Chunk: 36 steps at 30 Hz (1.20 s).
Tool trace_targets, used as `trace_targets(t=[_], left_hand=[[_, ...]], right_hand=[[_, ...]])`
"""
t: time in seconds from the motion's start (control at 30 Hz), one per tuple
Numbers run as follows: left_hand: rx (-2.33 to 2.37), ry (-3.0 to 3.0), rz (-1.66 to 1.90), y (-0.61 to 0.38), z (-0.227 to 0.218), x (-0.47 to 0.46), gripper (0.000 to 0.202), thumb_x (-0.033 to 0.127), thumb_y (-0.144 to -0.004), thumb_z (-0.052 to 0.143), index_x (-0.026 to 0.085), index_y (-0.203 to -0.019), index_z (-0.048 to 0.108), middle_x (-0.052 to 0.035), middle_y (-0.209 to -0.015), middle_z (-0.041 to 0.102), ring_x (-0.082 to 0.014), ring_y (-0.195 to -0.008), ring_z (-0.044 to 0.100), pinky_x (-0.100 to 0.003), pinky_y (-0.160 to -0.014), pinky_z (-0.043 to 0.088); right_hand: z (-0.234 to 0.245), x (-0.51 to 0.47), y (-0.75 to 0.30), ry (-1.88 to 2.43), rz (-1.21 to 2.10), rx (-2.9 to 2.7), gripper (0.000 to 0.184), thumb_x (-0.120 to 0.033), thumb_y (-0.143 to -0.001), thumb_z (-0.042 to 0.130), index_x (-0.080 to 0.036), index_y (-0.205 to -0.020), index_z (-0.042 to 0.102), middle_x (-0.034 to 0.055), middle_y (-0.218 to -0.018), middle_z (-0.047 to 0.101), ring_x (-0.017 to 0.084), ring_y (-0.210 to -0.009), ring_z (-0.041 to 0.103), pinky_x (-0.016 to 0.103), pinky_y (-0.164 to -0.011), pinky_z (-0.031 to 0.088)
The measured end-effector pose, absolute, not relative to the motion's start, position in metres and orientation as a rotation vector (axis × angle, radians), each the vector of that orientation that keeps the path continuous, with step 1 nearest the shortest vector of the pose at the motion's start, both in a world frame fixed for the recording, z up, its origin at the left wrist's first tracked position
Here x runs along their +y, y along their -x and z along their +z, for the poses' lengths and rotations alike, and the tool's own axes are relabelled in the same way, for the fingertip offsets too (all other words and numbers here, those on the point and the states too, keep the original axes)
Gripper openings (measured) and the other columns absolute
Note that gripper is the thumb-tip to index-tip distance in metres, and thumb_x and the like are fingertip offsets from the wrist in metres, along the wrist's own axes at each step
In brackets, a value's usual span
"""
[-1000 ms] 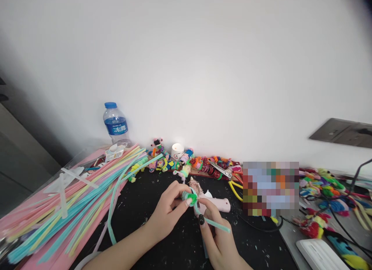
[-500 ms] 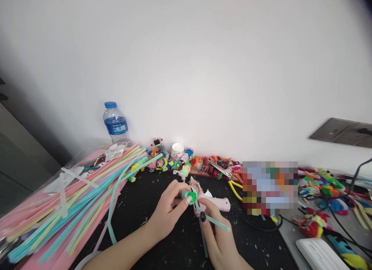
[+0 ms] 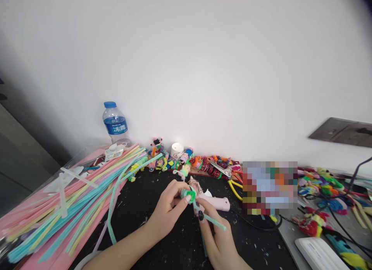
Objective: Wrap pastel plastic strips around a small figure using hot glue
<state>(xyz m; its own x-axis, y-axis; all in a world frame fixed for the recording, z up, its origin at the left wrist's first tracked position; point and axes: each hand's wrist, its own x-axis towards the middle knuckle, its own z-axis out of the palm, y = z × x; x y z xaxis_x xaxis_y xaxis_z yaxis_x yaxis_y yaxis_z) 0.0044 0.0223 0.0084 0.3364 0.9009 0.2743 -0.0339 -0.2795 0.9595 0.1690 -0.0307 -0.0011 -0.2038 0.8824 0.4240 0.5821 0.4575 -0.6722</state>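
Between thumb and fingers, my left hand point(image 3: 171, 202) grips a small coiled pipe-cleaner piece point(image 3: 191, 196), bright green at its end and mint around the side. A mint pipe cleaner point(image 3: 215, 222) runs from the coil across my right hand point(image 3: 215, 227), whose thumb and forefinger pinch it; the thumb has a dark nail. Just behind the hands lies a pale pink glue gun point(image 3: 217, 203), its front end stained brown and partly hidden by my fingers. A grey stick below the glue gun is mostly covered by my right hand.
Bundled pastel pipe cleaners point(image 3: 95, 192) cover the left side. A water bottle point(image 3: 115, 124) and paper cup point(image 3: 177, 150) stand by the wall, among fuzzy figures. Scissors point(image 3: 221, 169) and yellow-handled pliers point(image 3: 235, 189) lie behind. At right are a black cable point(image 3: 263, 228) and white box point(image 3: 319, 254).
My right hand has shifted slightly left, and the free end of the mint pipe cleaner has moved left with it. The left hand keeps its hold on the coil.
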Motion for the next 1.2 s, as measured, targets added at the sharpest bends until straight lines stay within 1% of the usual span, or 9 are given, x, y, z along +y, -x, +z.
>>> trace_targets(t=[0.13,0.3,0.53,0.77,0.9,1.2], left_hand=[[0.807,-1.569,1.142,-0.0047,0.0077,0.0231,0.009,0.024,-0.087,0.047,0.021,-0.092,0.054,0.0001,-0.086,0.044,-0.0136,-0.076,0.049,-0.024,-0.066,0.043],[0.804,-1.576,1.153,-0.0049,0.0076,0.0237,0.01,0.025,-0.087,0.047,0.021,-0.092,0.055,-0.0003,-0.086,0.044,-0.0135,-0.076,0.049,-0.024,-0.067,0.043],[0.77,-1.51,1.158,-0.0061,0.0075,0.0232,0.008,0.025,-0.088,0.047,0.023,-0.095,0.05,0.0012,-0.084,0.045,-0.0135,-0.079,0.048,-0.024,-0.07,0.042],[0.805,-1.512,1.155,-0.0053,0.0061,0.0243,0.006,0.026,-0.087,0.049,0.021,-0.088,0.052,0.0013,-0.082,0.044,-0.0136,-0.075,0.048,-0.025,-0.066,0.042],[0.83,-1.521,1.157,-0.0054,0.0075,0.0242,0.006,0.026,-0.086,0.05,0.021,-0.087,0.052,0.0014,-0.08,0.045,-0.0135,-0.074,0.049,-0.024,-0.065,0.042],[0.873,-1.518,1.135,-0.0044,0.0074,0.0249,0.006,0.025,-0.083,0.053,0.02,-0.086,0.054,0.0017,-0.076,0.048,-0.0132,-0.069,0.049,-0.024,-0.061,0.041]], right_hand=[[-0.0021,-0.0306,-0.1701,1.235,0.481,-1.908,0.036,-0.019,-0.091,0.039,-0.019,-0.127,0.044,0.0096,-0.121,0.06,0.02,-0.113,0.055,0.03,-0.095,0.043],[-0.0031,-0.0313,-0.1712,1.243,0.507,-1.9,0.037,-0.019,-0.091,0.039,-0.02,-0.128,0.044,0.0086,-0.121,0.06,0.02,-0.112,0.055,0.03,-0.094,0.044],[-0.0036,-0.0284,-0.172,1.251,0.488,-1.906,0.037,-0.018,-0.091,0.04,-0.022,-0.128,0.043,0.0072,-0.123,0.058,0.019,-0.114,0.054,0.03,-0.096,0.043],[-0.0015,-0.029,-0.1718,1.24,0.465,-1.916,0.037,-0.018,-0.091,0.04,-0.02,-0.127,0.045,0.0079,-0.123,0.059,0.02,-0.113,0.055,0.029,-0.095,0.044],[-0.0012,-0.0289,-0.1715,1.251,0.485,-1.91,0.037,-0.018,-0.091,0.04,-0.02,-0.127,0.045,0.0079,-0.122,0.059,0.02,-0.112,0.056,0.029,-0.093,0.045],[-0.0039,-0.0309,-0.1701,1.24,0.502,-1.897,0.037,-0.018,-0.091,0.039,-0.019,-0.128,0.045,0.0082,-0.12,0.061,0.019,-0.11,0.057,0.029,-0.095,0.043]])
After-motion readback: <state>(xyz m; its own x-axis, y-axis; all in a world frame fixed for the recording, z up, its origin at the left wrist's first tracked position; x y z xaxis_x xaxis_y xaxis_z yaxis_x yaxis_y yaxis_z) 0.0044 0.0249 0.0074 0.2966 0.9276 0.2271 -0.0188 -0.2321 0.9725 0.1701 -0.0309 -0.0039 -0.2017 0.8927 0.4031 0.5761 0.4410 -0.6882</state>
